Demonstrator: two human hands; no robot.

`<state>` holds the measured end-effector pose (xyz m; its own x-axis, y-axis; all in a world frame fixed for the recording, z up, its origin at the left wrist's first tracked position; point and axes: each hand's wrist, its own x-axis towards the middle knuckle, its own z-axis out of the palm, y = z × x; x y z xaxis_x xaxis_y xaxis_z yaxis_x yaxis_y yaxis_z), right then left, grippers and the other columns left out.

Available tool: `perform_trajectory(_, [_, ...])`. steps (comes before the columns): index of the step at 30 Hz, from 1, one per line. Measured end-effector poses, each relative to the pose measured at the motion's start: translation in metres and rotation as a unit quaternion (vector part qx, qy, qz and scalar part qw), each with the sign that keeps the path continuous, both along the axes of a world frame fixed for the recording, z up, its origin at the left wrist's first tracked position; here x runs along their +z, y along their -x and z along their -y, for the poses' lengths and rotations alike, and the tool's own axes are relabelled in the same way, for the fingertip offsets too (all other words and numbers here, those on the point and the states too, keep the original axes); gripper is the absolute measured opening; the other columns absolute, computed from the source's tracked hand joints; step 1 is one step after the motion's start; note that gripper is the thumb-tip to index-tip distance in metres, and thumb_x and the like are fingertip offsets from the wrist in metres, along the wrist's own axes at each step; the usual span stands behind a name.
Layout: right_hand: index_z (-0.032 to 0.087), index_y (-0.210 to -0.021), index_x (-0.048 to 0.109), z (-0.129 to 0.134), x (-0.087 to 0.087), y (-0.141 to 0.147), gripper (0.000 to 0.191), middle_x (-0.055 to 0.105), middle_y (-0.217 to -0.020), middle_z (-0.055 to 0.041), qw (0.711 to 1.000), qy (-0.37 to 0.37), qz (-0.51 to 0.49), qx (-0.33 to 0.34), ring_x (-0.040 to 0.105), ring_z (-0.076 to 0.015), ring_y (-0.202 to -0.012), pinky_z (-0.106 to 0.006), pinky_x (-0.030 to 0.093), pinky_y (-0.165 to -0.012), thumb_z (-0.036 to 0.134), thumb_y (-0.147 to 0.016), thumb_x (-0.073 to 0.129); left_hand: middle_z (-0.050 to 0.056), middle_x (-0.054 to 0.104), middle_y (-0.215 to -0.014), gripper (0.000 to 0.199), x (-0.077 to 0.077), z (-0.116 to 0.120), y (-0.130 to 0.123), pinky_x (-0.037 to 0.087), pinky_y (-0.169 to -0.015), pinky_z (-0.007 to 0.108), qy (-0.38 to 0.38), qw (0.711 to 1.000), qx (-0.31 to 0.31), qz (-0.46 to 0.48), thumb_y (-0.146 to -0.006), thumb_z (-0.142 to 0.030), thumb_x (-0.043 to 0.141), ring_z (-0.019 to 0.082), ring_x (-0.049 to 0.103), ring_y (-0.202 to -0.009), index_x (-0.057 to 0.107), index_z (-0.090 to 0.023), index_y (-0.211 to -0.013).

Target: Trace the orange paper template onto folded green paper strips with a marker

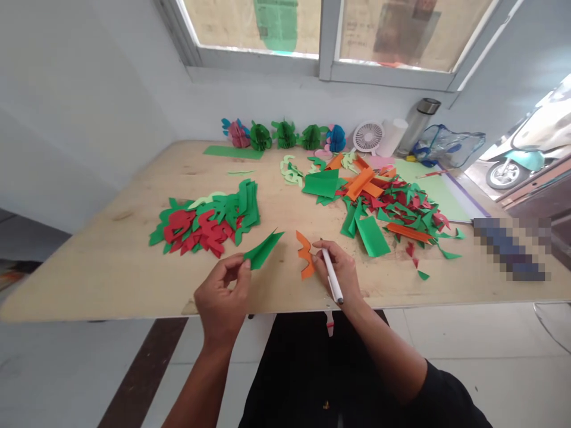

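My left hand (225,291) pinches a folded piece of green paper (264,251) between thumb and fingers, raised a little over the front of the table. In my right hand (343,270) is a white pen (332,276), slanting across the fingers with its lower end toward me. The fingertips of that hand meet the edge of an orange paper cutout (305,255) with a scalloped side; whether they grip it or only touch it, I cannot tell. Left of my hands lies a pile of green cutouts (250,205) and red cutouts (209,232).
On the right spread green and red scraps (405,205), folded orange strips (362,181) and a green folded sheet (373,236). Along the wall stand green paper figures (285,135), a small white fan (369,138), a flask (417,125) and a clear pouch (450,145).
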<state>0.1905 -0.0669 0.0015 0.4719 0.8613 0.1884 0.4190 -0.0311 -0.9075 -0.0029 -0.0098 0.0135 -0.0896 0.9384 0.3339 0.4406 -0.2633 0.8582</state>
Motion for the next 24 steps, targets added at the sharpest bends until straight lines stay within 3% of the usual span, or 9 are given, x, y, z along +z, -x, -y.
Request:
perform_trajectory(6, [0.021, -0.101, 0.067, 0.013, 0.003, 0.0, 0.025, 0.064, -0.068, 0.0014, 1.0, 0.01, -0.001, -0.001, 0.058, -0.012, -0.056, -0.022, 0.047, -0.056, 0.031, -0.08, 0.059, -0.001, 0.066, -0.065, 0.022, -0.005, -0.028, 0.006, 0.057, -0.062, 0.029, -0.015, 0.995, 0.079, 0.057, -0.076, -0.037, 0.065, 0.018, 0.069, -0.06, 0.066, -0.018, -0.086])
perform_trajectory(8, [0.021, -0.097, 0.068, 0.019, 0.008, -0.002, 0.023, 0.064, -0.068, 0.0009, 1.0, 0.002, -0.003, -0.018, 0.058, -0.0123, -0.057, -0.022, 0.048, -0.057, 0.033, -0.08, 0.059, 0.002, 0.069, -0.074, 0.023, -0.007, -0.044, 0.009, 0.058, -0.068, 0.033, -0.045, 0.995, 0.087, 0.028, -0.079, -0.038, 0.063, 0.019, 0.07, -0.067, 0.067, -0.018, -0.09])
perform_trajectory(12, [0.021, -0.096, 0.068, 0.033, 0.018, -0.006, 0.022, 0.063, -0.067, 0.0002, 0.999, 0.002, -0.026, -0.03, 0.058, -0.0127, -0.056, -0.022, 0.049, -0.055, 0.034, -0.081, 0.059, 0.011, 0.07, -0.109, 0.026, -0.004, -0.055, 0.002, 0.052, -0.094, 0.044, -0.156, 0.981, 0.029, -0.113, -0.084, -0.035, 0.059, 0.026, 0.066, -0.104, 0.067, -0.018, -0.103])
perform_trajectory(15, [0.021, -0.094, 0.069, 0.043, 0.024, -0.01, 0.019, 0.064, -0.067, 0.0003, 0.997, -0.016, -0.041, -0.057, 0.059, -0.0125, -0.055, -0.021, 0.05, -0.053, 0.033, -0.081, 0.06, 0.009, 0.07, -0.107, 0.021, 0.002, -0.044, -0.026, 0.05, -0.098, 0.041, -0.173, 0.974, -0.052, -0.138, -0.09, -0.032, 0.055, 0.024, 0.064, -0.105, 0.065, -0.018, -0.102])
perform_trajectory(17, [0.021, -0.09, 0.069, 0.051, 0.026, -0.013, 0.016, 0.064, -0.066, 0.0003, 0.996, -0.03, -0.039, -0.073, 0.06, -0.0122, -0.055, -0.02, 0.05, -0.052, 0.032, -0.081, 0.06, 0.007, 0.07, -0.102, 0.019, 0.006, -0.037, -0.055, 0.051, -0.094, 0.037, -0.124, 0.966, -0.167, -0.152, -0.091, -0.03, 0.052, 0.022, 0.065, -0.101, 0.066, -0.019, -0.099])
perform_trajectory(19, [0.021, -0.09, 0.069, 0.059, 0.027, -0.015, 0.016, 0.063, -0.066, 0.0001, 0.995, -0.04, -0.031, -0.089, 0.061, -0.0126, -0.057, -0.021, 0.051, -0.054, 0.031, -0.082, 0.061, 0.006, 0.071, -0.102, 0.019, 0.01, -0.034, -0.088, 0.05, -0.093, 0.035, -0.053, 0.941, -0.267, -0.201, -0.091, -0.026, 0.051, 0.021, 0.064, -0.101, 0.066, -0.019, -0.099])
perform_trajectory(24, [0.021, -0.096, 0.067, 0.08, 0.027, -0.017, 0.016, 0.063, -0.069, 0.001, 0.99, -0.065, -0.012, -0.128, 0.058, -0.0104, -0.055, -0.019, 0.05, -0.052, 0.032, -0.086, 0.062, 0.001, 0.072, -0.085, 0.007, 0.012, -0.042, -0.162, 0.049, -0.079, 0.028, -0.021, 0.913, -0.325, -0.244, -0.083, -0.026, 0.063, 0.018, 0.065, -0.085, 0.068, -0.021, -0.084])
